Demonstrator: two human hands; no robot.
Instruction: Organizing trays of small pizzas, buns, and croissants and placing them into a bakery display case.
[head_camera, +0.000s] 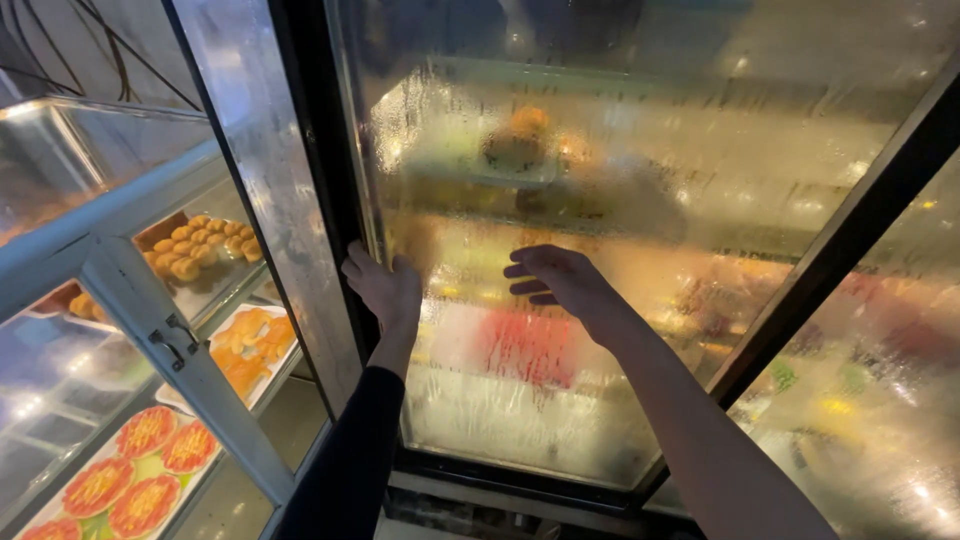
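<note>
My left hand (383, 287), in a dark sleeve, grips the left edge of a fogged glass door (620, 200) of a tall chilled display case. My right hand (556, 278) reaches forward with its palm against the wet glass, fingers slightly spread and holding nothing. Behind the misted pane I make out a plate with a round orange-brown food item (516, 143) on an upper shelf, and blurred red and yellow packages (530, 345) lower down.
A dark door frame (830, 270) slants down on the right, with another fogged pane (880, 400) beyond it. To the left stands a glass display counter (120, 260) with trays of golden pastries (200, 245), orange buns (250, 345) and round red-topped items (130, 470).
</note>
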